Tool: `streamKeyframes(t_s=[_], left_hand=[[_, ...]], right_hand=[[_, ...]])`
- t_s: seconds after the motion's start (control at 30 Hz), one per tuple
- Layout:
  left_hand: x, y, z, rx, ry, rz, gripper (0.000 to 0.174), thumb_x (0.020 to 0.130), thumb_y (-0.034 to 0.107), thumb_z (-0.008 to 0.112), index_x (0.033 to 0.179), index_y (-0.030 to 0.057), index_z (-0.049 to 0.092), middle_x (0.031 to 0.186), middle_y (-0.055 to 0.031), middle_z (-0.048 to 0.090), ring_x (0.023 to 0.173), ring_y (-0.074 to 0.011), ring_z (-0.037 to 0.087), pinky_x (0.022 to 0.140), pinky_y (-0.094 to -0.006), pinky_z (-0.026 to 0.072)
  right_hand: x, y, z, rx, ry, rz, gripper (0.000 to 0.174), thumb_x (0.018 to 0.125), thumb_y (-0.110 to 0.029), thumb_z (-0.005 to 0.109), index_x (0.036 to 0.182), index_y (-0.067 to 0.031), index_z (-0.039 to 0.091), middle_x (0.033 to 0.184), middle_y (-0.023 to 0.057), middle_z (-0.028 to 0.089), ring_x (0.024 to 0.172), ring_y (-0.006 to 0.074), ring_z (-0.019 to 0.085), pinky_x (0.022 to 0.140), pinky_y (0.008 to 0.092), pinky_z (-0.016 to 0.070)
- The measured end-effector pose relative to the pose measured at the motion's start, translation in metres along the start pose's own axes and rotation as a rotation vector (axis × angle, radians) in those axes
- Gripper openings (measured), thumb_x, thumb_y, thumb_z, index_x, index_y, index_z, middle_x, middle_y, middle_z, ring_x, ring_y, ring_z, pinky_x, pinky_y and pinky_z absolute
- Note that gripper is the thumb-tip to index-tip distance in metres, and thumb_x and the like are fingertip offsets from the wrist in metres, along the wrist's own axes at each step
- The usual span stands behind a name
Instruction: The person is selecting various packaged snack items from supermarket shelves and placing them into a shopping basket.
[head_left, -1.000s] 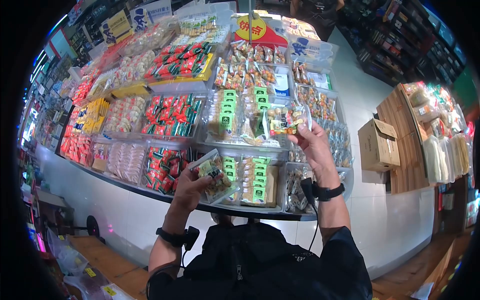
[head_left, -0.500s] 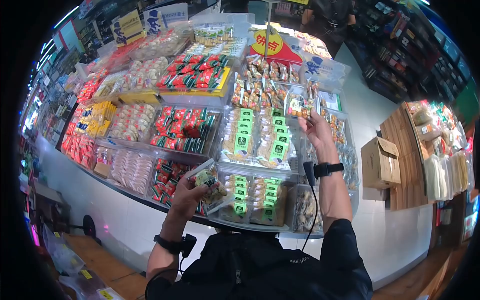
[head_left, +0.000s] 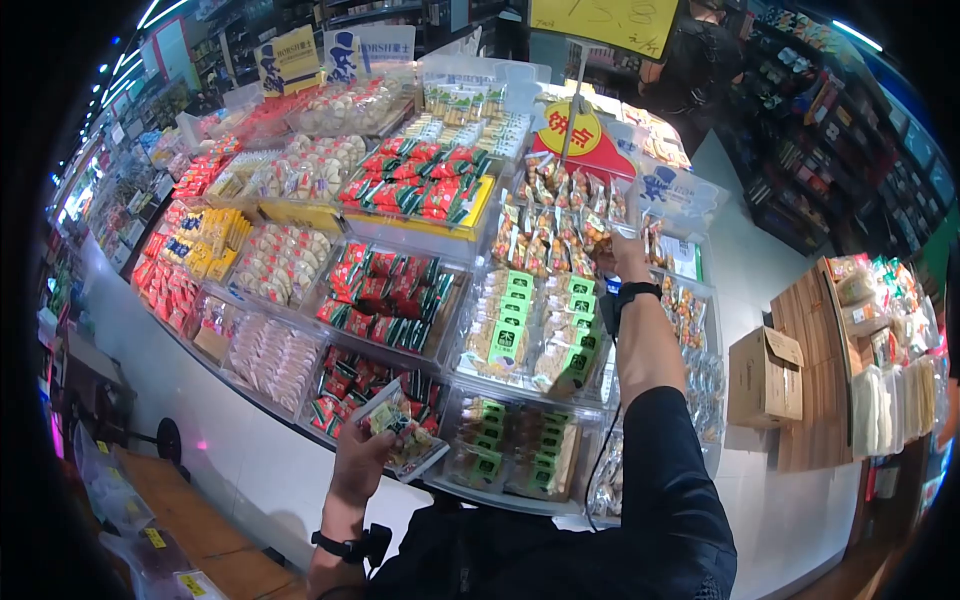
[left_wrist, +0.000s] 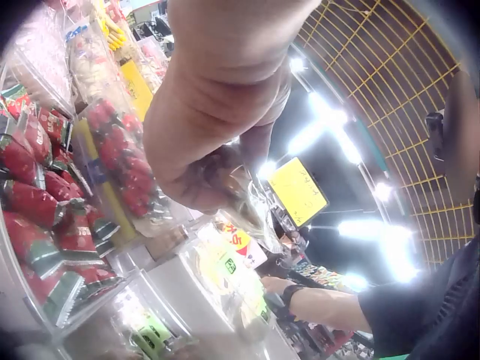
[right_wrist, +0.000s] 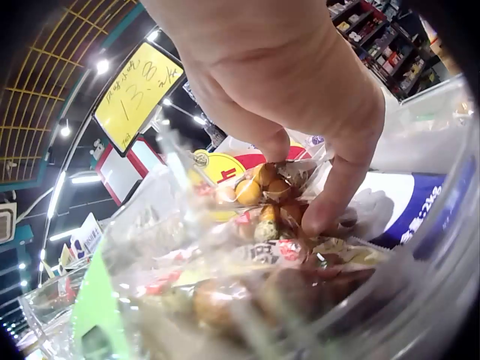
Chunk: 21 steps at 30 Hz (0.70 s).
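My left hand (head_left: pixel 358 462) grips a clear snack packet (head_left: pixel 405 430) with pale pieces and a dark label, held tilted over the front edge of the display. In the left wrist view that hand (left_wrist: pixel 214 112) hides much of the packet. Farther back, my right hand (head_left: pixel 628 258) reaches down into a bin of clear packets (head_left: pixel 540 235) of small round brown snacks. The right wrist view has its thumb and fingers (right_wrist: pixel 326 214) around a clear packet of round snacks (right_wrist: pixel 259 187), with similar packets below.
Green-labelled packs (head_left: pixel 505 340) lie in trays nearer me. Red and green packets (head_left: pixel 385 290) fill bins to the left. A sign pole (head_left: pixel 575 100) rises behind the right hand. On the right stand a cardboard box (head_left: pixel 765 375) and a wooden stand (head_left: pixel 800 330).
My right hand has moved forward with its packet, from above the trays down into the round-snack bin. The left hand still holds its packet near the front edge. The head view has shifted.
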<state>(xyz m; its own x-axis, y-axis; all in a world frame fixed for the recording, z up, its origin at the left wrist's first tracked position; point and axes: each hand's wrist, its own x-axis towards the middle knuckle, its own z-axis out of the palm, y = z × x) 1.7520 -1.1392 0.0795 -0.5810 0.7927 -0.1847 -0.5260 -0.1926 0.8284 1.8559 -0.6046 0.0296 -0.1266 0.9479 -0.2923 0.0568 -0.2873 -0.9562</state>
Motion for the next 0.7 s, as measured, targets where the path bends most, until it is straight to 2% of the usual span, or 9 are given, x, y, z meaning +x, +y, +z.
streamKeyframes(t_s=[0.17, 0.27, 0.37, 0.47, 0.5, 0.6, 0.7], left_hand=[[0.001, -0.005, -0.004, -0.007, 0.005, -0.014, 0.061, 0.077, -0.004, 0.060, 0.135, -0.0051, 0.040, 0.118, -0.0120, 0.058, 0.108, -0.0217, 0.060, 0.099, -0.0384, 0.0485], [0.005, -0.006, 0.000, -0.005, -0.019, -0.011, 0.060, 0.077, -0.004, 0.060, 0.134, -0.0047, 0.041, 0.118, -0.0117, 0.058, 0.108, -0.0218, 0.060, 0.099, -0.0381, 0.0484], [0.010, -0.006, 0.004, 0.012, -0.033, -0.013, 0.060, 0.077, -0.004, 0.061, 0.134, -0.0044, 0.042, 0.118, -0.0116, 0.059, 0.107, -0.0218, 0.061, 0.099, -0.0381, 0.0482], [0.013, -0.005, 0.011, 0.018, -0.037, -0.033, 0.061, 0.076, -0.003, 0.062, 0.133, -0.0047, 0.042, 0.117, -0.0115, 0.059, 0.107, -0.0223, 0.061, 0.098, -0.0370, 0.0484], [0.013, -0.004, 0.013, 0.016, -0.034, -0.041, 0.061, 0.075, -0.003, 0.062, 0.133, -0.0050, 0.042, 0.116, -0.0115, 0.059, 0.106, -0.0225, 0.061, 0.097, -0.0363, 0.0486], [0.016, -0.006, 0.013, 0.047, -0.052, -0.034, 0.062, 0.074, -0.004, 0.062, 0.132, -0.0055, 0.042, 0.115, -0.0120, 0.060, 0.104, -0.0225, 0.062, 0.096, -0.0368, 0.0499], [0.020, 0.001, 0.021, 0.070, -0.079, -0.015, 0.058, 0.075, -0.004, 0.061, 0.130, -0.0055, 0.043, 0.114, -0.0134, 0.060, 0.104, -0.0229, 0.063, 0.096, -0.0378, 0.0497]], right_hand=[[-0.010, -0.020, -0.017, -0.320, 0.033, -0.026, 0.033, 0.085, -0.025, 0.062, 0.099, 0.0046, 0.063, 0.086, 0.0180, 0.065, 0.065, 0.0294, 0.066, 0.052, 0.0423, 0.0567], [-0.017, -0.031, -0.026, -0.594, 0.035, -0.086, 0.040, 0.081, -0.026, 0.065, 0.100, 0.0086, 0.064, 0.092, 0.0236, 0.066, 0.068, 0.0282, 0.067, 0.054, 0.0412, 0.0569], [0.022, -0.021, -0.037, -0.650, -0.080, 0.027, 0.052, 0.081, -0.028, 0.071, 0.118, 0.0045, 0.056, 0.113, 0.0200, 0.060, 0.076, 0.0341, 0.066, 0.059, 0.0450, 0.0575], [0.059, 0.003, -0.047, -0.749, -0.229, -0.118, 0.051, 0.080, -0.026, 0.072, 0.117, 0.0051, 0.057, 0.108, 0.0203, 0.063, 0.074, 0.0326, 0.066, 0.062, 0.0476, 0.0553], [0.032, -0.006, -0.047, -0.789, -0.222, -0.160, 0.044, 0.078, -0.024, 0.072, 0.109, 0.0057, 0.061, 0.096, 0.0182, 0.066, 0.078, 0.0296, 0.066, 0.067, 0.0443, 0.0534], [0.029, -0.008, -0.046, -1.024, -0.366, -0.412, 0.039, 0.078, -0.023, 0.071, 0.102, 0.0062, 0.064, 0.088, 0.0169, 0.068, 0.086, 0.0276, 0.065, 0.074, 0.0381, 0.0524], [-0.004, -0.031, -0.039, -1.121, -0.161, -0.456, 0.037, 0.078, -0.026, 0.071, 0.095, 0.0055, 0.066, 0.087, 0.0162, 0.068, 0.091, 0.0234, 0.065, 0.078, 0.0317, 0.0504]])
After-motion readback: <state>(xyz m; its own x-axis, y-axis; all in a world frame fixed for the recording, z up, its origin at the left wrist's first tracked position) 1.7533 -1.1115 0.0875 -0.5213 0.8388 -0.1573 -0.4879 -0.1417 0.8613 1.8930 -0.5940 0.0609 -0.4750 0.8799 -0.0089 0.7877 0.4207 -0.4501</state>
